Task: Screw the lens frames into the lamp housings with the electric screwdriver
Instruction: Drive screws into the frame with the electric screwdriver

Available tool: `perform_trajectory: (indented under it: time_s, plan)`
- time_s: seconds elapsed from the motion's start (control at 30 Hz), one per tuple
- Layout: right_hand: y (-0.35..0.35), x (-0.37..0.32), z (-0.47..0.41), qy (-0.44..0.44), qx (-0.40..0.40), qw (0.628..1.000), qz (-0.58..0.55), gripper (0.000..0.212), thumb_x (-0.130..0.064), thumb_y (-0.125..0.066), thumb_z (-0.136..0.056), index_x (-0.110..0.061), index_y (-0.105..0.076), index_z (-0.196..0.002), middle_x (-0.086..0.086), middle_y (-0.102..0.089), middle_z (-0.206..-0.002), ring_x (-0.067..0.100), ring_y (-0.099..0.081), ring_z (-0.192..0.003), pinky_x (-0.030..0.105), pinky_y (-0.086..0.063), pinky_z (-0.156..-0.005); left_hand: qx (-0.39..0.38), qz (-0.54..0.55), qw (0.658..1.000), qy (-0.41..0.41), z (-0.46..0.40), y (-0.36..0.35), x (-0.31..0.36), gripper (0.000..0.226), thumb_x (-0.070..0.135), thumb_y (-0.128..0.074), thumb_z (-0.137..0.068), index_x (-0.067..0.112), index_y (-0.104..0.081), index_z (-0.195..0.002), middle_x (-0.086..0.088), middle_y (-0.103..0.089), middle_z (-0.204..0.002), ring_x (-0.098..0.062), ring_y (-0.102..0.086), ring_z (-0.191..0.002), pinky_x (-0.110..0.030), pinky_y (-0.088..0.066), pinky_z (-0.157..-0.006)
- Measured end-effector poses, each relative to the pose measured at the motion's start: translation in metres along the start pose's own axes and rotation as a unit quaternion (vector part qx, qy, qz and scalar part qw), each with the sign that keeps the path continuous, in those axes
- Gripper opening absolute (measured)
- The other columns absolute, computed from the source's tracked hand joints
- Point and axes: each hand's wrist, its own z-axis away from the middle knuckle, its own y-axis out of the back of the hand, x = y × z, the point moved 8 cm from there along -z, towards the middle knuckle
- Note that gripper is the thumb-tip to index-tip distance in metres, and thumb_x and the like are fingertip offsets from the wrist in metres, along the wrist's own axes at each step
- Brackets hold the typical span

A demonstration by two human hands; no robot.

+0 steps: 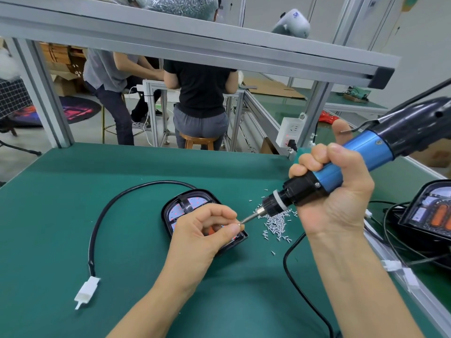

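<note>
A black lamp housing [189, 203] with its lens frame lies on the green mat [73, 203] at the centre. My left hand [205, 230] hovers over the housing's right part and pinches a small screw [240, 224] at the screwdriver's bit tip. My right hand [334, 191] grips the blue and black electric screwdriver [341, 172], which slants down to the left. A pile of small silver screws [275, 223] lies just right of the housing. The housing's near right part is hidden under my left hand.
A black cable [102, 215] loops from the housing to a white connector [86, 290] at the left. More lamp housings [429, 213] and cables sit at the right edge. An aluminium frame rail [195, 42] crosses overhead. People sit at benches behind.
</note>
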Motion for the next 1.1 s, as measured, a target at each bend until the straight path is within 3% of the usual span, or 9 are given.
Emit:
perform_trajectory:
  time_s: [0.27, 0.4, 0.5, 0.6, 0.8, 0.97, 1.1]
  plan:
    - [0.001, 0.003, 0.001, 0.001, -0.004, 1.0, 0.004, 0.029, -0.008, -0.046, -0.076, -0.023, -0.055, -0.1, -0.007, -0.046, -0.057, 0.006, -0.043, -0.05, 0.02, -0.043, -0.053, 0.012, 0.003, 1.0, -0.008, 0.001, 0.001, -0.002, 0.019, -0.003, -0.073, -0.075, 0.015, -0.071, -0.076, -0.005, -0.072, -0.071, -0.01, -0.055, -0.064, -0.011, -0.041, -0.059]
    - [0.001, 0.005, 0.002, 0.005, -0.013, 1.0, 0.009, 0.03, -0.008, -0.044, -0.076, -0.023, -0.054, -0.101, -0.008, -0.045, -0.055, 0.007, -0.042, -0.049, 0.02, -0.042, -0.053, 0.012, -0.051, 0.998, -0.035, 0.0, 0.001, 0.001, 0.025, -0.005, -0.072, -0.076, 0.02, -0.072, -0.077, 0.0, -0.072, -0.071, -0.008, -0.06, -0.065, -0.013, -0.045, -0.062]
    - [0.005, 0.007, 0.003, 0.017, -0.003, 1.0, 0.012, 0.031, -0.008, -0.044, -0.077, -0.022, -0.053, -0.102, -0.008, -0.044, -0.055, 0.007, -0.041, -0.05, 0.021, -0.042, -0.053, 0.004, -0.093, 0.995, -0.048, -0.003, 0.003, 0.002, 0.027, -0.003, -0.071, -0.079, 0.024, -0.07, -0.081, 0.003, -0.072, -0.074, -0.016, -0.058, -0.065, -0.016, -0.046, -0.062]
    - [0.01, 0.01, 0.004, 0.027, 0.004, 0.999, 0.033, 0.032, -0.006, -0.045, -0.076, -0.022, -0.053, -0.103, -0.006, -0.044, -0.055, 0.009, -0.041, -0.051, 0.022, -0.042, -0.054, -0.016, -0.163, 0.985, -0.06, -0.007, 0.002, 0.002, 0.03, 0.0, -0.07, -0.081, 0.03, -0.067, -0.086, 0.007, -0.071, -0.077, -0.018, -0.059, -0.072, -0.021, -0.047, -0.071]
    - [0.013, 0.017, 0.007, 0.048, 0.01, 0.997, 0.059, 0.033, -0.004, -0.044, -0.075, -0.02, -0.053, -0.103, -0.004, -0.043, -0.055, 0.011, -0.041, -0.05, 0.023, -0.041, -0.054, -0.021, -0.205, 0.977, -0.06, -0.012, 0.001, -0.006, 0.032, 0.0, -0.068, -0.082, 0.031, -0.065, -0.088, 0.004, -0.07, -0.078, -0.005, -0.058, -0.07, -0.008, -0.043, -0.069]
    - [0.019, 0.024, 0.009, 0.055, 0.049, 0.996, 0.058, 0.033, -0.004, -0.047, -0.075, -0.019, -0.053, -0.104, -0.005, -0.045, -0.055, 0.01, -0.044, -0.05, 0.024, -0.042, -0.055, -0.006, -0.154, 0.988, -0.02, -0.014, 0.01, -0.02, 0.025, 0.001, -0.068, -0.082, 0.025, -0.064, -0.082, 0.006, -0.072, -0.075, -0.022, -0.057, -0.07, -0.017, -0.045, -0.066]
    - [0.024, 0.031, 0.01, 0.039, 0.062, 0.996, 0.046, 0.032, -0.005, -0.048, -0.075, -0.02, -0.053, -0.103, -0.005, -0.046, -0.057, 0.01, -0.044, -0.052, 0.023, -0.043, -0.057, -0.011, -0.189, 0.981, -0.042, -0.014, 0.014, -0.019, 0.024, 0.004, -0.068, -0.083, 0.027, -0.059, -0.081, 0.01, -0.07, -0.073, -0.009, -0.053, -0.063, -0.014, -0.04, -0.062]
